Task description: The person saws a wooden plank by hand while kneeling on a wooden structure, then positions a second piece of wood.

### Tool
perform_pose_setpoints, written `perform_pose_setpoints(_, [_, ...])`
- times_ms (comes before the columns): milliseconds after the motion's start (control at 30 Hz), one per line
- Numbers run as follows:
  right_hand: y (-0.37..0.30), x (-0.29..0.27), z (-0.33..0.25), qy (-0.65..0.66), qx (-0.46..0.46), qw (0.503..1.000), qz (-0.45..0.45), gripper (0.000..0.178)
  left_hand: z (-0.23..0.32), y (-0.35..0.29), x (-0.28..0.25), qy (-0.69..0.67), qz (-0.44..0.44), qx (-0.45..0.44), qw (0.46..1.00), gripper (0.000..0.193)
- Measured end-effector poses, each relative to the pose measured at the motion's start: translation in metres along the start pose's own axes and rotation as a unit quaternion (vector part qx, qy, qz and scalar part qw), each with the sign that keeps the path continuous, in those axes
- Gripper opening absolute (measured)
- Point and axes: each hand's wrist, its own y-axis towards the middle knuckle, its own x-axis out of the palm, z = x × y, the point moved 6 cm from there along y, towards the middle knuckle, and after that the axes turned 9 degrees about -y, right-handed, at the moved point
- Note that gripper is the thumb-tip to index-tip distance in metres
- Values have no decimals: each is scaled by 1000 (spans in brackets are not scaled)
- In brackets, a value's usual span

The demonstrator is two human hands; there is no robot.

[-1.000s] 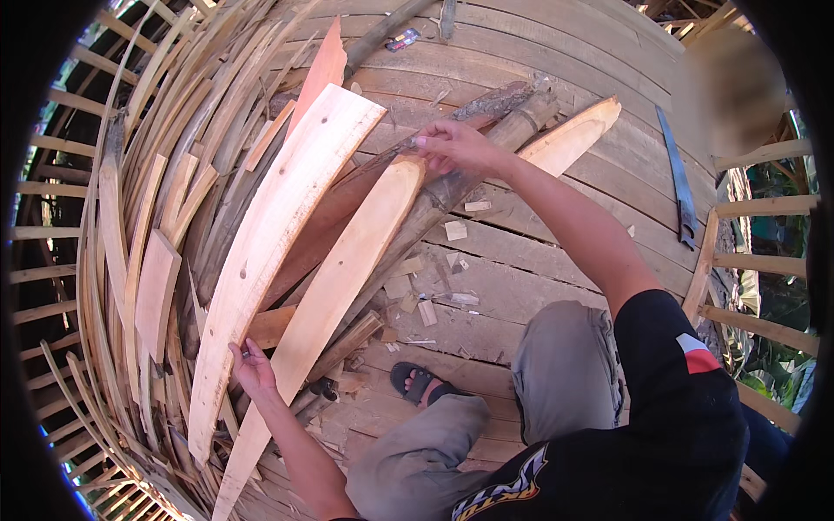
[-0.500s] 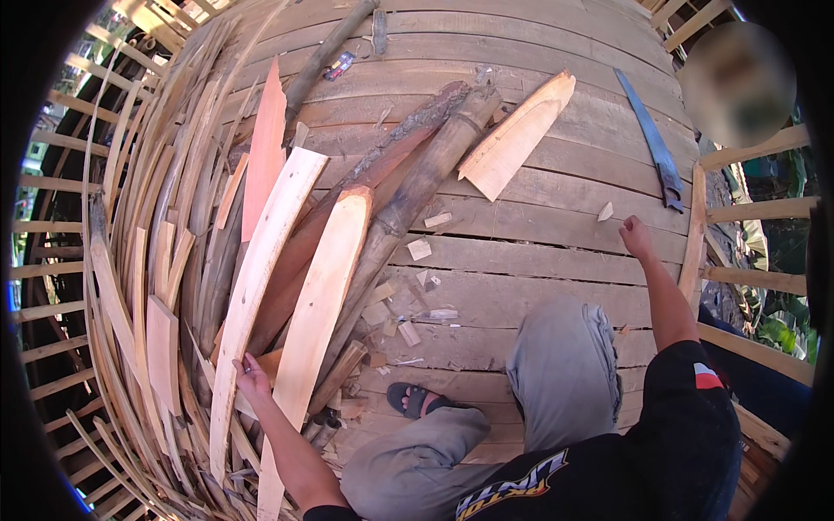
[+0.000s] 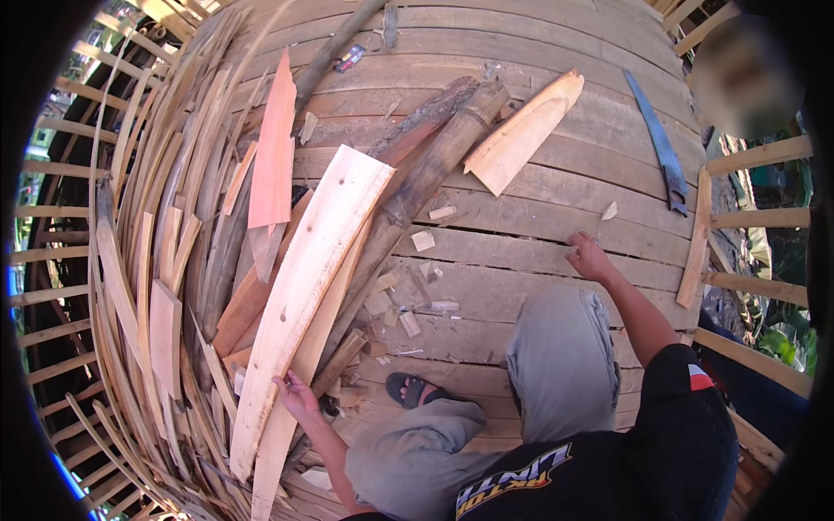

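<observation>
My left hand (image 3: pixel 298 397) is closed on the right edge of a long pale plank (image 3: pixel 313 278), near its lower end. The plank slants up and to the right and has a few small dark knots. Under it, mostly hidden, lies a second pale board (image 3: pixel 276 451) with its lower part showing. My right hand (image 3: pixel 588 257) hovers over the floorboards beyond my right knee, its fingers loosely bent and apart, holding nothing. A small wood chip (image 3: pixel 610 210) lies on the floor a little past it.
Stacked wood strips (image 3: pixel 156 260) fill the left side. A reddish board (image 3: pixel 274 148), a bamboo pole (image 3: pixel 434 165) and a wedge-shaped wood piece (image 3: pixel 521 130) lie ahead. A handsaw (image 3: pixel 658 139) rests at far right beside the slatted railing (image 3: pixel 760 217). Offcuts (image 3: pixel 410 325) litter the floor.
My left hand has moved right with the plank, which now tilts more and covers much of the second board. My right hand has drawn back left and nearer, away from the chip.
</observation>
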Motion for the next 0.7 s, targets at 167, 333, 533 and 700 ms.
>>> perform_pose_setpoints(167, [5,2,-9,-53,-42,998,9,31,-20,-10,-9,24,36,14,999,32])
perform_pose_setpoints(333, [5,12,5,-84,-34,996,8,33,-16,-9,-14,34,25,2,999,32])
perform_pose_setpoints(533, [6,11,25,-87,-5,995,43,43,-7,-1,-15,11,22,-15,1000,29])
perform_pose_setpoints(700, [11,-33,77,-104,14,970,217,55,59,39,6,-25,18,53,998,24])
